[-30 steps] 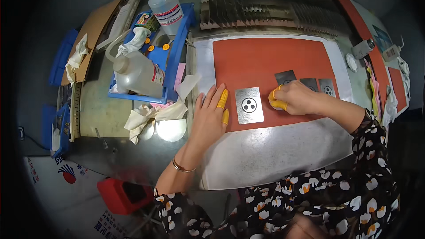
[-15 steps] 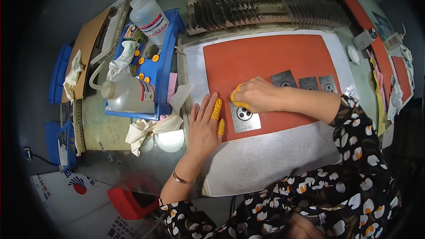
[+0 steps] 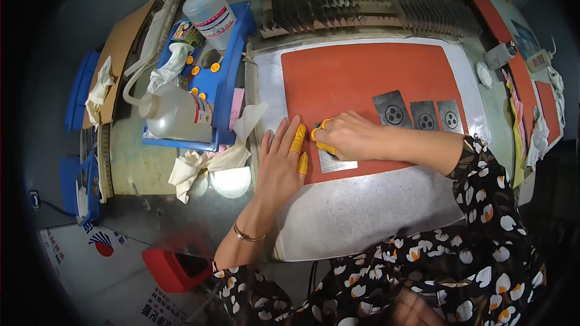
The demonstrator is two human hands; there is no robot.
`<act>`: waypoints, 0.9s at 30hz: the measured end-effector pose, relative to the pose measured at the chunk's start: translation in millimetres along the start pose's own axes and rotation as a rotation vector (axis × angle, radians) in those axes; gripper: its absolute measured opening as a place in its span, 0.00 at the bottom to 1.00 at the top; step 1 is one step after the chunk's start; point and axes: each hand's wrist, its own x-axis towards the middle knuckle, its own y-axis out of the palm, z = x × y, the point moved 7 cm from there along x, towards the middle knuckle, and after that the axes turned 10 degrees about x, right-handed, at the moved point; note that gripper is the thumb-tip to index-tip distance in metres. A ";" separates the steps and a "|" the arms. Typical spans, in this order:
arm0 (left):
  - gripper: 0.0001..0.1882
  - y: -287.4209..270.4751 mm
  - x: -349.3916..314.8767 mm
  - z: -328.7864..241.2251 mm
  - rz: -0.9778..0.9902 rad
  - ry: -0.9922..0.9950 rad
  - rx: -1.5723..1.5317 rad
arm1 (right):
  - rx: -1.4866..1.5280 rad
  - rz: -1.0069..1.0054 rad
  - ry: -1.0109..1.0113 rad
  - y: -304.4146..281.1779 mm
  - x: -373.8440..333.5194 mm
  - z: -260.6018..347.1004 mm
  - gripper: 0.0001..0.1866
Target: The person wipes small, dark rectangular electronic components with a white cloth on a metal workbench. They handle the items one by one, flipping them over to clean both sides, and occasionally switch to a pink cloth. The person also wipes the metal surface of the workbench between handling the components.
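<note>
My left hand (image 3: 279, 160) lies flat at the left edge of an orange mat (image 3: 362, 72), fingers stretched out. Yellow finger cots (image 3: 297, 139) cover its index finger and thumb. My right hand (image 3: 350, 136), also in yellow finger cots, is curled down over a small grey metal plate (image 3: 339, 166) lying on the mat. Its fingers are pressed together; whatever they may hold is hidden under them. The lower edge of the plate shows below the hand. Beyond my right forearm lie three similar plates, among them a larger one (image 3: 391, 108), each bearing a dark round mark.
A rack of upright thin plates (image 3: 362, 9) stands at the back. To the left, a blue tray (image 3: 240, 54) carries squeeze bottles (image 3: 208, 12), a cloth (image 3: 172, 69) and yellow finger cots. Crumpled cloths (image 3: 190, 172) lie before it. A red container (image 3: 175, 268) is lower left.
My right hand has shifted over the plate and now covers its round mark. My left hand stays flat in nearly the same place on the mat. The whole view has shifted slightly.
</note>
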 end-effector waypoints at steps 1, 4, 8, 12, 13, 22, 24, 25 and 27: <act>0.23 -0.7 -0.7 -0.4 -0.018 0.002 0.001 | -0.007 0.009 -0.015 -2.6 -3.9 2.7 0.06; 0.22 2.0 -5.2 4.2 -0.045 0.012 0.005 | -0.019 0.027 -0.071 0.5 -37.6 -5.0 0.05; 0.23 0.7 -3.9 -1.3 -0.048 0.030 0.001 | 0.031 -0.080 -0.144 10.2 -37.5 19.4 0.04; 0.23 0.2 -9.2 2.8 -0.080 0.036 -0.034 | 0.002 -0.039 -0.147 18.4 -27.2 31.6 0.03; 0.23 0.4 -11.1 5.3 -0.073 0.033 -0.015 | 0.005 -0.039 -0.125 16.4 -43.0 23.8 0.03; 0.23 1.3 -3.2 -1.9 -0.047 0.012 -0.003 | -0.003 -0.031 -0.093 19.8 -32.5 34.5 0.05; 0.23 4.6 -5.1 -1.2 -0.034 0.000 0.020 | -0.028 -0.009 0.007 16.7 -60.1 19.4 0.04; 0.23 6.4 -4.3 -3.5 -0.038 0.013 0.028 | -0.002 -0.040 -0.008 16.4 -64.1 18.6 0.04; 0.24 5.9 -0.6 -9.3 -0.041 0.038 0.054 | 0.054 -0.110 -0.047 20.9 -59.3 21.6 0.04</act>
